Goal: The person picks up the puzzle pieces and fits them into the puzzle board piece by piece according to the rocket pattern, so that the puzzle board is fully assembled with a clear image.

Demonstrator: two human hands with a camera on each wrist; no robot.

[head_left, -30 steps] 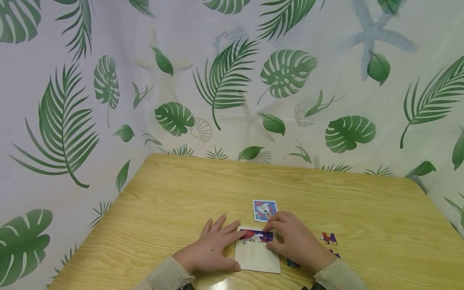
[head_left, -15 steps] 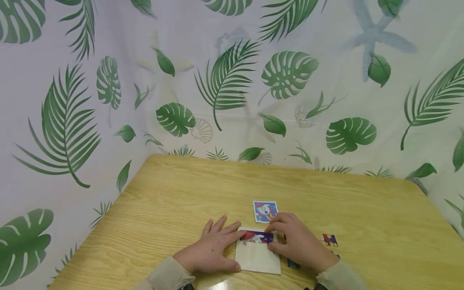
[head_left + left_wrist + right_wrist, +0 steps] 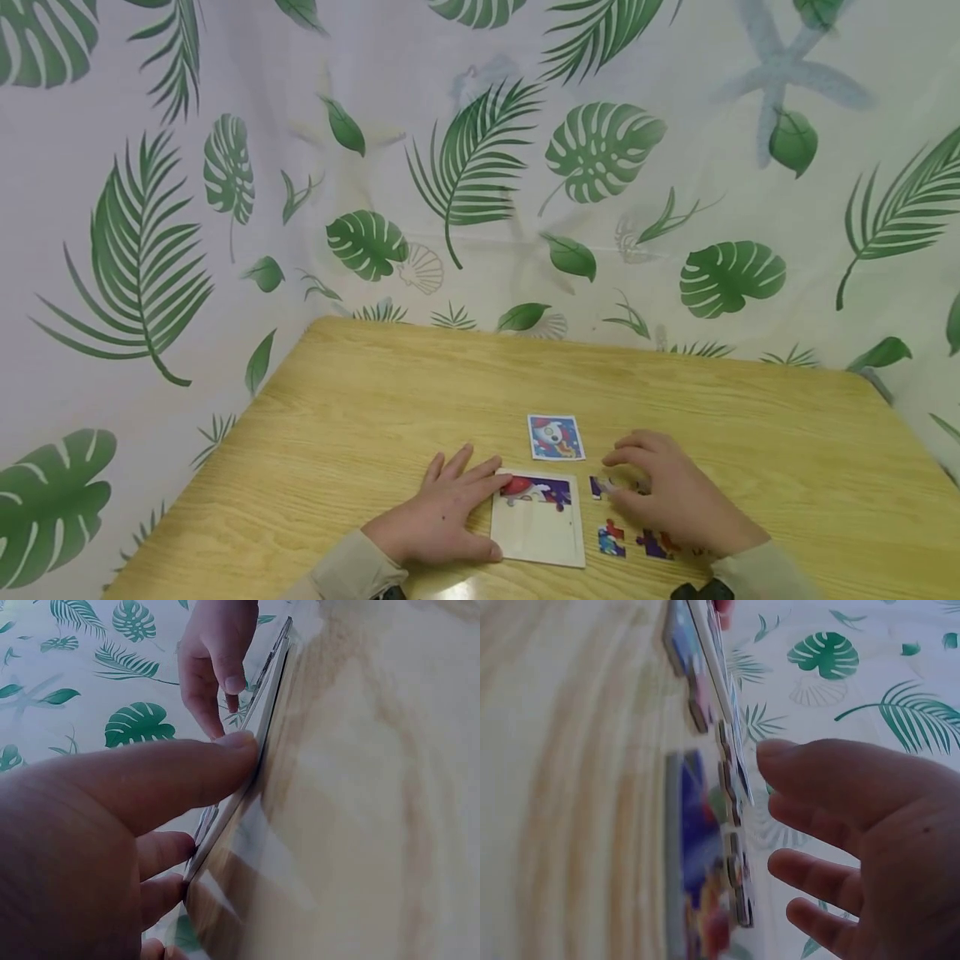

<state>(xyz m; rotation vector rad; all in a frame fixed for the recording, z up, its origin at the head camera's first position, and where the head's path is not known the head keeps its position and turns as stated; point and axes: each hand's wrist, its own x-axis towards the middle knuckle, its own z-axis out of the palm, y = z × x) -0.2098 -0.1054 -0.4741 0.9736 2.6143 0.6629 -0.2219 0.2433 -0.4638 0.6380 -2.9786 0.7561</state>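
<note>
A square jigsaw board (image 3: 536,533) lies on the table, with joined pieces (image 3: 551,490) along its top showing a red and white picture on purple. My left hand (image 3: 442,517) rests at the board's left side, fingers spread, fingertips on its edge. In the left wrist view, the thumb (image 3: 202,769) touches that edge. To the board's right, my right hand (image 3: 675,492) hovers over loose jigsaw pieces. Its fingers are loosely bent, and the right wrist view shows nothing between thumb (image 3: 832,776) and fingers. One piece (image 3: 597,487) lies by the thumb, partly hidden.
A small picture card (image 3: 555,437) lies just behind the board. A blue and red piece (image 3: 611,537) and a purple piece (image 3: 656,544) lie to the board's right, near my right wrist. A leaf-patterned cloth (image 3: 480,283) hangs behind the wooden table (image 3: 360,400).
My right hand has left the board's upper right corner and moved right, over the loose pieces, uncovering the board's right side. My left hand has stayed in place.
</note>
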